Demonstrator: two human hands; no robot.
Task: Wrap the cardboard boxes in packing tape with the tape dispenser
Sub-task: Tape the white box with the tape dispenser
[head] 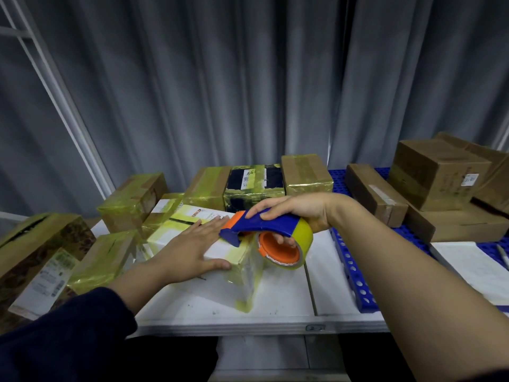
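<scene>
I see the bench [275, 304] carrying the white cardboard box [217, 285] near its front edge. My left hand [192, 244] presses its top, fingers straight and spread. My right hand [297, 209] has its fingers clamped around the blue tape dispenser [264, 224], whose nose seems to touch the box.

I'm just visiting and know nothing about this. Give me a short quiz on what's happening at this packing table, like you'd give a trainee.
1. True or false: the right hand holds the tape dispenser.
2. The left hand rests flat on: A) the white box, B) a brown box, C) the blue panel.
3. Fill in: the tape roll is ____ in colour.
Key: 1 true; 2 A; 3 yellow.
</scene>
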